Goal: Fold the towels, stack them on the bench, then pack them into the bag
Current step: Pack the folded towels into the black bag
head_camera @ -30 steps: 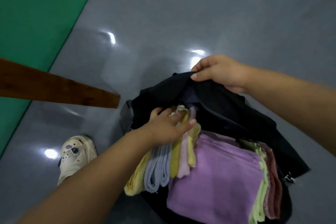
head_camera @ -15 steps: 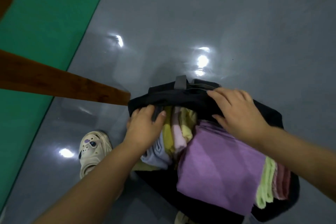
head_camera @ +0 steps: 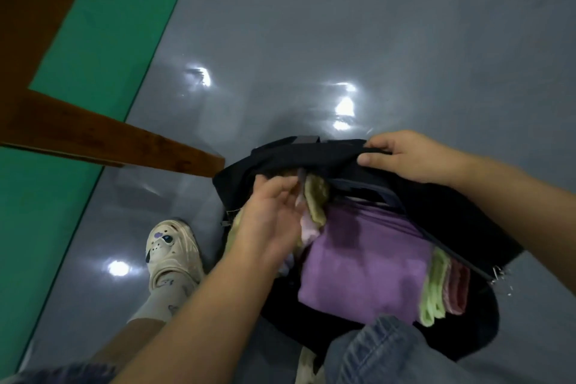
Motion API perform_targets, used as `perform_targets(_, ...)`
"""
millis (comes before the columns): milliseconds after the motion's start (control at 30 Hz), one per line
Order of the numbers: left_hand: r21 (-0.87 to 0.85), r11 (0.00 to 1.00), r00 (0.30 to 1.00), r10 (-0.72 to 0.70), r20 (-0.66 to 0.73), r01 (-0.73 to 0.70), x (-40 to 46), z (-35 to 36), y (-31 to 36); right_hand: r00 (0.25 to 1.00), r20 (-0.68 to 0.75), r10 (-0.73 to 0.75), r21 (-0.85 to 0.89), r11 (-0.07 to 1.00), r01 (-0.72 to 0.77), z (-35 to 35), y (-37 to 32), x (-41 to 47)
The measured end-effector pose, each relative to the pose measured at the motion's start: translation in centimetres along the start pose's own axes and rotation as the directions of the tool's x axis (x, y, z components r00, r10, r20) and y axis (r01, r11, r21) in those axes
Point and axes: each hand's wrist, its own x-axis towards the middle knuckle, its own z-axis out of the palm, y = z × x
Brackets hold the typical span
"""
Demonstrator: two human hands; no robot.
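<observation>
Right hand [head_camera: 414, 156], flat on the towels [head_camera: 364, 262] half a second ago, now up at the far rim of the bag [head_camera: 311, 153], fingers and thumb pinching the dark fabric. Left hand [head_camera: 268, 218] loosely open, fingers against the upright towels, tucking them in. Towels all inside the bag on the floor [head_camera: 311, 40]. Likely next: drawing the flap over, closing up.

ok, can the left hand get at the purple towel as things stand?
Probably yes: the purple towel lies exposed on top beside the left hand, and the right hand holds the bag flap back.
</observation>
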Motion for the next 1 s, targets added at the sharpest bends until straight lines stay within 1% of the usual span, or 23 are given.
perform_targets(33, -0.122, 0.99, 0.997, -0.07, 0.029, 0.073, -0.2, 0.7, -0.6, 1.0, 0.015, 0.019, -0.01, 1.0, -0.019, 0.1, -0.1, -0.3)
perform_targets(67, -0.165, 0.98, 0.994, -0.101, 0.039, 0.106, -0.4, 1.2, -1.0, 0.999, 0.027, 0.042, -0.01, 0.999, -0.042, 0.3, -0.1, -0.5)
perform_targets(133, -0.192, 0.975, 0.994, -0.108, 0.009, 0.108, -0.8, 2.1, -1.4, 0.995, -0.008, 0.096, 0.026, 0.995, -0.095, 0.7, -0.2, -1.7)
perform_targets(167, -0.217, 0.97, 0.993, -0.114, -0.004, 0.11, -1.1, 2.5, -1.6, 0.988, -0.091, 0.124, 0.069, 0.991, -0.118, 1.0, -0.2, -2.9)
perform_targets(200, -0.253, 0.961, 0.993, -0.119, -0.009, 0.112, -1.2, 2.6, -1.6, 0.958, -0.242, 0.153, 0.115, 0.985, -0.129, 1.8, -0.2, -4.2)
perform_targets(233, -0.287, 0.952, 0.993, -0.121, -0.02, 0.11, -1.2, 2.7, -1.7, 0.885, -0.422, 0.195, 0.183, 0.975, -0.127, 2.9, -0.3, -5.7)
perform_targets(267, -0.314, 0.943, 0.991, -0.128, -0.042, 0.108, -1.4, 3.0, -1.9, 0.781, -0.556, 0.283, 0.31, 0.943, -0.121, 4.3, -0.4, -7.6)
perform_targets(300, -0.344, 0.933, 0.989, -0.134, -0.059, 0.106, -1.7, 3.2, -1.9, 0.694, -0.574, 0.434, 0.509, 0.853, -0.112, 6.0, -0.4, -9.3)
perform_targets(333, -0.351, 0.93, 0.986, -0.146, -0.074, 0.111, -2.0, 3.6, -2.1, 0.661, -0.43, 0.615, 0.755, 0.647, -0.11, 7.7, -0.5, -10.9)
perform_targets(367, -0.352, 0.929, 0.985, -0.154, -0.08, 0.116, -2.1, 3.6, -2.1, 0.676, -0.137, 0.724, 0.939, 0.313, -0.145, 9.2, -0.3, -11.9)
perform_targets(400, -0.333, 0.936, 0.985, -0.151, -0.089, 0.113, -2.2, 3.8, -1.9, 0.685, 0.171, 0.708, 0.981, -0.057, -0.185, 10.2, 0.1, -12.3)
perform_targets(433, -0.323, 0.939, 0.98, -0.162, -0.113, 0.118, -2.6, 3.8, -2.0, 0.686, 0.365, 0.63, 0.922, -0.348, -0.171, 11.1, 1.1, -13.1)
perform_targets(467, -0.291, 0.95, 0.978, -0.161, -0.135, 0.116, -3.0, 3.7, -1.7, 0.709, 0.406, 0.576, 0.852, -0.52, -0.065, 11.6, 2.3, -13.2)
perform_targets(500, -0.255, 0.959, 0.978, -0.162, -0.134, 0.124, -3.5, 3.4, -1.8, 0.724, 0.363, 0.586, 0.799, -0.595, 0.081, 11.7, 3.8, -13.7)
perform_targets(533, -0.216, 0.967, 0.981, -0.161, -0.111, 0.134, -4.1, 3.1, -1.6, 0.709, 0.308, 0.634, 0.763, -0.61, 0.215, 11.4, 5.1, -13.8)
perform_targets(600, -0.157, 0.974, 0.985, -0.169, -0.042, 0.161, -5.2, 2.1, -1.4, 0.686, 0.213, 0.696, 0.705, -0.596, 0.385, 9.5, 6.4, -14.3)
perform_targets(667, -0.043, 0.975, 0.974, -0.222, -0.044, 0.22, -5.6, 1.1, -1.4, 0.678, 0.152, 0.719, 0.703, -0.561, 0.437, 7.2, 7.1, -14.8)
perform_targets(767, 0.16, 0.953, 0.949, -0.216, -0.232, 0.256, -5.5, 0.7, -2.0, 0.573, 0.128, 0.809, 0.788, -0.434, 0.437, 4.4, 7.1, -16.7)
perform_targets(800, 0.205, 0.94, 0.937, -0.209, -0.28, 0.271, -5.2, 0.5, -2.3, 0.555, 0.087, 0.827, 0.844, -0.357, 0.4, 4.4, 7.0, -17.6)
perform_targets(833, 0.25, 0.923, 0.928, -0.212, -0.308, 0.294, -4.9, 0.3, -2.7, 0.526, 0.03, 0.85, 0.916, -0.234, 0.327, 4.9, 7.3, -18.6)
perform_targets(900, 0.303, 0.896, 0.916, -0.219, -0.337, 0.326, -4.5, -0.1, -3.1, 0.363, -0.085, 0.928, 0.996, 0.068, 0.059, 7.3, 8.5, -20.3)
perform_targets(933, 0.315, 0.888, 0.912, -0.224, -0.344, 0.336, -4.3, -0.2, -3.5, 0.291, -0.11, 0.95, 0.991, 0.129, -0.045, 8.3, 10.1, -21.1)
perform_targets(1000, 0.356, 0.869, 0.905, -0.208, -0.371, 0.345, -3.7, -0.7, -3.7, 0.215, -0.122, 0.969, 0.978, 0.155, -0.14, 9.7, 13.8, -21.9)
